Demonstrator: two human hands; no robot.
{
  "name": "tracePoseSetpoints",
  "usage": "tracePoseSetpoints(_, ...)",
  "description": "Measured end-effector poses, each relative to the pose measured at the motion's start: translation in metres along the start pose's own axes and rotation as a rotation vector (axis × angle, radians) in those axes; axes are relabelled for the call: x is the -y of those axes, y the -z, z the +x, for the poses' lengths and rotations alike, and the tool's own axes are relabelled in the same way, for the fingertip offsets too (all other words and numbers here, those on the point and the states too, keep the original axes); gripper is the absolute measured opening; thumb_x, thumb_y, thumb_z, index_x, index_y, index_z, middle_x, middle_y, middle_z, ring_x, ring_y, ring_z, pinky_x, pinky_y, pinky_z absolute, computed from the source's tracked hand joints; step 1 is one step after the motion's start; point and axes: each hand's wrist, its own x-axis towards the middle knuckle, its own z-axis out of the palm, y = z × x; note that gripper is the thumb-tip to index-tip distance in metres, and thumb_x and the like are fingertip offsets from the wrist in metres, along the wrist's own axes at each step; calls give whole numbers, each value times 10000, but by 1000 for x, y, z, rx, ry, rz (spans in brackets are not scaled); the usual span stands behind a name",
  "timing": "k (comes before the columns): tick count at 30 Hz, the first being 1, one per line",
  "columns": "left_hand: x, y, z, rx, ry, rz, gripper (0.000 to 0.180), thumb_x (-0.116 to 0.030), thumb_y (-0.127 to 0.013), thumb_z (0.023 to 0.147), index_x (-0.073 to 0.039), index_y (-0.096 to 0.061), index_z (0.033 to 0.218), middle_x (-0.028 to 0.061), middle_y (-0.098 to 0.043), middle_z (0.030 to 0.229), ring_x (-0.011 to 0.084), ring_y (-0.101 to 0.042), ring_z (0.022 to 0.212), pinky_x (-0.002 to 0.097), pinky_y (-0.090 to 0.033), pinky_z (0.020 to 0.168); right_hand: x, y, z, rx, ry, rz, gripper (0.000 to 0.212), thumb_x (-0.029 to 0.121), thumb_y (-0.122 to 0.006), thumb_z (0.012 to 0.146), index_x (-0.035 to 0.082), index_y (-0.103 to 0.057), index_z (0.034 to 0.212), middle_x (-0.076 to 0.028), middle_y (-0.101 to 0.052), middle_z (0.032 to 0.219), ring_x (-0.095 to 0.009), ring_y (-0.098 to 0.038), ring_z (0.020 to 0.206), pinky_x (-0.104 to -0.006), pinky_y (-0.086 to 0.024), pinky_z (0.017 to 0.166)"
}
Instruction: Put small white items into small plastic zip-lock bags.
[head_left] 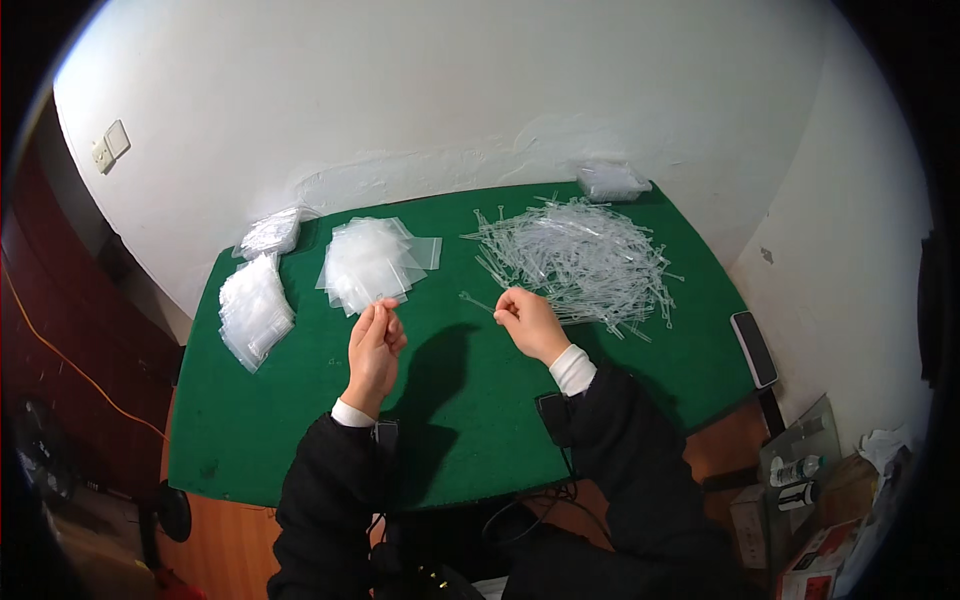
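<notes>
My right hand (pixel 532 324) is closed, its thumb and fingertips pinching a thin clear plastic stick (pixel 474 300) with a small looped end that points left. Just beyond that hand spreads a large loose heap of similar clear plastic sticks (pixel 580 255). My left hand (pixel 373 352) is raised over the table with its fingertips pinched together. Something tiny and clear seems to show at those fingertips, too faint to name. Right behind the left hand lies a fanned pile of clear zip bags (pixel 368 262).
The green-covered table (pixel 290 430) stands against a white wall. At its left lie a stack of filled clear bags (pixel 255 310) and another bundle (pixel 272 232). A clear plastic package (pixel 612 182) sits at the back right. A dark-faced phone-like device (pixel 754 349) rests at the right edge.
</notes>
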Motion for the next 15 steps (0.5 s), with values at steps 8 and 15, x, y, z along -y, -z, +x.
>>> tracePoseSetpoints(8,-20,-8,-5,137,-181,-89,267,-235,-377,956,-23,-512,1046,-25,-396,688,72,-344,624,212,-308,583,44,-9,-17,234,-10,645,91,82,-590,824,-8,-584,831,-27,-592,707,-77,-540,606,-197,-443,563)
tracePoseSetpoints(15,12,-26,-19,121,-40,-22,274,-242,-378,954,-22,-518,1038,25,-543,854,97,-471,742,224,-388,705,51,-26,-28,418,-49,879,145,158,-597,839,22,-581,789,-5,-568,678,-48,-493,546,-178,-408,505)
